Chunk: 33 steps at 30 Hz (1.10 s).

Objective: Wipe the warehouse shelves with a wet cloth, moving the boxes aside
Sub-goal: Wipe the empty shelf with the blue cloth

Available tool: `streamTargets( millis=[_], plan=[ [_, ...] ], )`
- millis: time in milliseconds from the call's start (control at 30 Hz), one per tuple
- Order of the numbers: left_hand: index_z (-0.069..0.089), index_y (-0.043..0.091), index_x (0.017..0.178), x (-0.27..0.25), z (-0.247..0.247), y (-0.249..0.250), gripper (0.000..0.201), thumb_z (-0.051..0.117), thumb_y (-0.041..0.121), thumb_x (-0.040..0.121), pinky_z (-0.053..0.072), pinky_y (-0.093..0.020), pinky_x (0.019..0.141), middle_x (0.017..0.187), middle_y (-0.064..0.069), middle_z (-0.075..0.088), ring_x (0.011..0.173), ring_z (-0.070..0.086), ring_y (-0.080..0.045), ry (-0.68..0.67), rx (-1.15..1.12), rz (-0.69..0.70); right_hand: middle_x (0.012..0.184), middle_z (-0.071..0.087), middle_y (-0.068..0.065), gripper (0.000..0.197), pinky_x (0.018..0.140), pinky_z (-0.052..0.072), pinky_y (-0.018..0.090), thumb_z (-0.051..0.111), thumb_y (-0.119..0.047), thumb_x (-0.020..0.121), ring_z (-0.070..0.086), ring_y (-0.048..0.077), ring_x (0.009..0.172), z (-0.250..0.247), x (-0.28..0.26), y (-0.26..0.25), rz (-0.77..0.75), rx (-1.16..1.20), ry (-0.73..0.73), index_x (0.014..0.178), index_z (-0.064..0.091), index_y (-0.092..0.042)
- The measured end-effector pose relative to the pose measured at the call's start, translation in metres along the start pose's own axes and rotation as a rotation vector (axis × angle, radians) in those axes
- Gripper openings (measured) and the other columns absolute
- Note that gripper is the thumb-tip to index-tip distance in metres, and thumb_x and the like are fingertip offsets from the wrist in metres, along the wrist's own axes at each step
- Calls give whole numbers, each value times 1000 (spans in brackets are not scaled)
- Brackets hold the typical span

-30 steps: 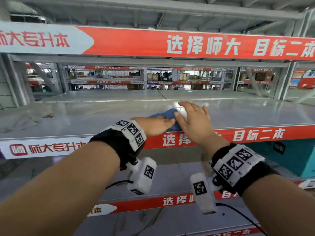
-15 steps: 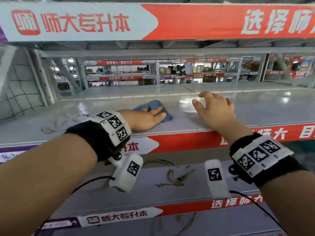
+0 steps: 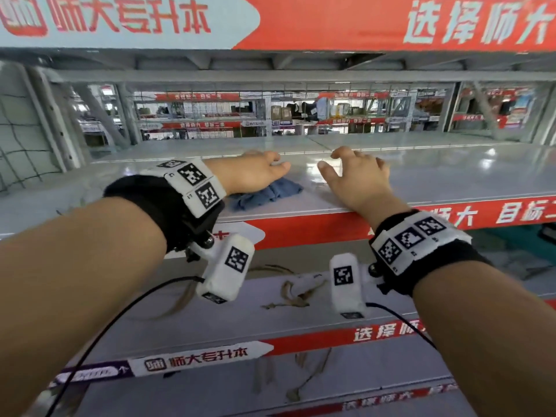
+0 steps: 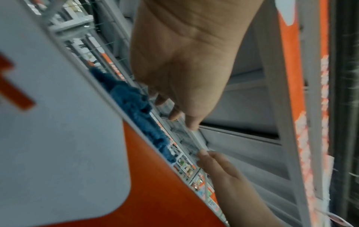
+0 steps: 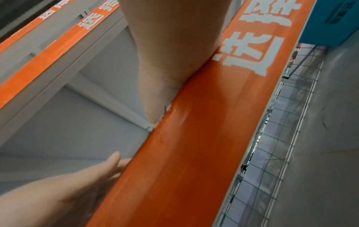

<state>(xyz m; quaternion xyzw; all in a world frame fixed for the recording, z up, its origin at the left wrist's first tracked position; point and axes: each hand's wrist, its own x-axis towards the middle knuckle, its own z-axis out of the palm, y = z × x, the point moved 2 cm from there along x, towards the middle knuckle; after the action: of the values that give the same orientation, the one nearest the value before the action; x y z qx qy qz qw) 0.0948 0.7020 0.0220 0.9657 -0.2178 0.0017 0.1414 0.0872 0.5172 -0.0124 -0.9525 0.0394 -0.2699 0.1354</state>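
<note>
A crumpled blue cloth (image 3: 270,192) lies on the grey shelf (image 3: 451,176) close to its front edge. My left hand (image 3: 258,173) hovers just above and past it, fingers loosely bent; the left wrist view shows that hand (image 4: 184,76) lifted off the cloth (image 4: 130,104), holding nothing. My right hand (image 3: 358,179) rests on the shelf to the right of the cloth with bent fingertips touching the surface, and it grips nothing. In the right wrist view only that wrist (image 5: 170,46) shows, against the orange shelf edge (image 5: 194,153). No boxes stand on this shelf.
The upper shelf's banner beam (image 3: 331,22) hangs low overhead. A black net (image 3: 18,145) closes the left end. Dried leaf debris (image 3: 294,293) lies on the lower shelf. Distant racks (image 3: 282,112) hold boxes.
My left hand lay flat on the spread cloth; now the cloth is bunched near the front edge and the hand is raised off it. My right hand has curled its fingers. My view shifted left.
</note>
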Motion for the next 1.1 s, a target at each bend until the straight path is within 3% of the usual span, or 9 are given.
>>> streamTargets(
  millis=[133,233,333,467,567,633,667,867,1100],
  plan=[
    [48,11,129,-9,-15,5,42,26,35,102,36,-27,90,130,-9,52,112,50,-21,-161,332,-63,131,56,11,45,111,21,45,34,-48,98,45,29,127,-1,0,1,-26,30,45,128,47,-18],
    [53,13,96,-3,-12,1,29,30,31,102,39,-22,58,76,-6,58,60,47,-14,-299,225,-85,133,55,9,44,113,18,46,34,-47,97,43,28,129,-2,-2,3,-33,18,57,130,45,-20],
    [44,26,128,15,-7,5,31,29,32,102,37,-20,60,98,-15,55,67,42,-13,-361,288,-70,138,50,8,46,115,11,47,33,-48,97,34,30,135,1,-4,2,-49,-45,42,134,41,-22],
    [22,29,146,41,-1,20,45,29,34,101,36,-13,44,65,-2,46,54,39,-13,-427,374,-42,140,48,6,44,115,10,48,39,-44,96,33,28,136,-3,-1,9,-7,2,27,135,39,-24],
    [26,32,138,66,1,36,38,26,41,101,43,-16,73,99,-3,60,84,57,-21,-442,389,-72,138,49,6,43,115,13,48,44,-36,94,37,29,133,-18,9,27,36,-32,29,136,38,-25],
    [14,29,149,79,1,47,54,24,48,99,27,-28,106,151,-8,27,135,32,-25,-459,403,-86,136,51,7,42,112,19,47,45,-31,94,41,30,129,-29,19,40,58,-21,6,135,40,-23],
    [11,28,150,85,-1,50,60,26,53,97,20,-33,111,157,-4,12,142,19,-23,-456,372,-103,135,51,8,41,110,25,45,45,-28,94,44,31,126,-32,24,44,52,4,-28,134,42,-22],
    [34,20,142,97,-9,40,50,34,44,98,32,-38,109,148,-4,36,131,38,-22,-258,206,-20,131,56,7,33,84,38,21,44,-12,95,54,22,115,-38,61,21,-37,305,-231,125,58,-14],
    [52,14,129,63,-46,-25,34,46,23,96,34,-29,101,135,-2,50,121,48,-18,33,-3,-35,105,60,11,36,81,48,36,55,-26,94,58,28,95,-3,83,-58,-39,277,-739,123,58,-5]
  ],
)
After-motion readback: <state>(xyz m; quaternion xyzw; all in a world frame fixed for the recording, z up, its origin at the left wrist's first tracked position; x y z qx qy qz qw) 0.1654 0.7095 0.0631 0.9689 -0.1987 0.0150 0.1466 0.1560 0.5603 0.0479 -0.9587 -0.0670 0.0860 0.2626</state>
